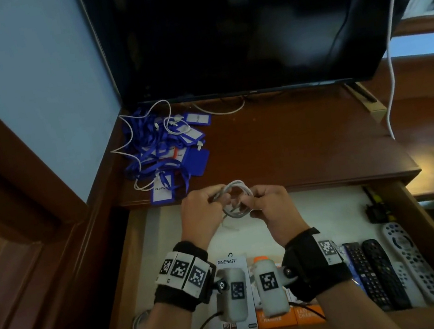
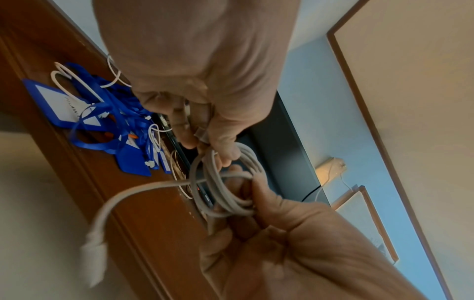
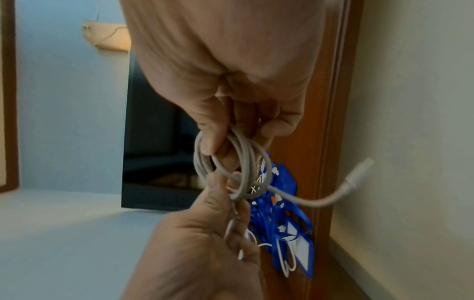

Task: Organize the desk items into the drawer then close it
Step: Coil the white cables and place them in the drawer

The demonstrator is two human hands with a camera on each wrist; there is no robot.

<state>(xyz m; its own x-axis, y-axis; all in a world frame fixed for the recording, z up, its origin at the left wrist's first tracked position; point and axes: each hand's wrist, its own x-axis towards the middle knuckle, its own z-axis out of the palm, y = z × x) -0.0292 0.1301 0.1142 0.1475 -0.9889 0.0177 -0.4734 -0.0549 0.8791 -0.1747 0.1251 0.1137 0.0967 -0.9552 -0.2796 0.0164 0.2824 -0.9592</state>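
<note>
Both hands hold a coiled white cable [image 1: 237,188] in the air over the back edge of the open drawer [image 1: 316,217]. My left hand [image 1: 216,202] pinches the coil's left side and my right hand [image 1: 247,205] pinches its right side. In the left wrist view my left hand [image 2: 256,203] grips the cable [image 2: 212,188] from below, and its loose plug end [image 2: 93,255] hangs down. In the right wrist view the right hand [image 3: 225,192] holds the cable [image 3: 200,162] from below. A pile of blue lanyards with badge holders [image 1: 168,149] lies on the desk top [image 1: 290,136] at the back left.
Inside the drawer are several remotes [image 1: 379,275] at the right, and a white charger box [image 1: 230,263] and orange boxes [image 1: 278,321] at the front. A dark TV [image 1: 246,27] stands at the back of the desk. Another white cable [image 1: 390,68] hangs down at the right.
</note>
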